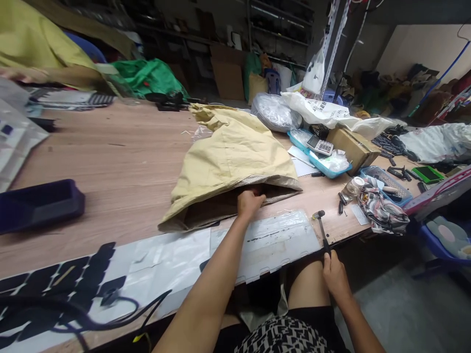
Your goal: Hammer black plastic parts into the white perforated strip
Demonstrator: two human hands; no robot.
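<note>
My left hand [249,202] is closed on the front edge of the open mouth of a large yellow woven sack [231,162] that lies flat on the wooden table [121,162]; the fingertips are inside the opening. My right hand [335,277] is down by my knee at the table's edge, fingers wrapped round the handle of a small hammer [323,230] whose head rests on the table top. A clear plastic sheet [272,240] lies just in front of the sack.
A dark blue tray [37,203] sits at the left. Black cut-out pieces and cables [73,289] lie near the front left. At the right are a calculator in a blue tray [319,145], a cardboard box [353,144], a patterned cloth [382,211], small tools and bags.
</note>
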